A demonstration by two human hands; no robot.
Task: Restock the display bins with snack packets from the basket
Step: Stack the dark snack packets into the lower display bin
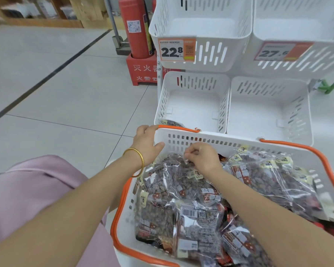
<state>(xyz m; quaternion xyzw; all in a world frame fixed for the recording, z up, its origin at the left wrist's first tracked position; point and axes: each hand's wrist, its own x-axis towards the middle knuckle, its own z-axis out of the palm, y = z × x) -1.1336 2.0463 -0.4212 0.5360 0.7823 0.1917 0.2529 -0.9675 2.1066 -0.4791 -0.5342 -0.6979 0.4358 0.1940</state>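
Note:
A white basket with an orange rim sits in front of me, full of clear snack packets of dark brown pieces. My left hand grips the basket's far left corner, fingers over the rim. My right hand pinches the top edge of one packet near the basket's far wall. Beyond the basket stand white slotted display bins: a lower left bin with one packet at its front, a lower right bin, and two upper bins bearing price tags.
A red fire extinguisher in a red floor box stands left of the bins. Grey tiled floor spreads to the left. My pink-clad knee is at lower left. A green frame shows at the right.

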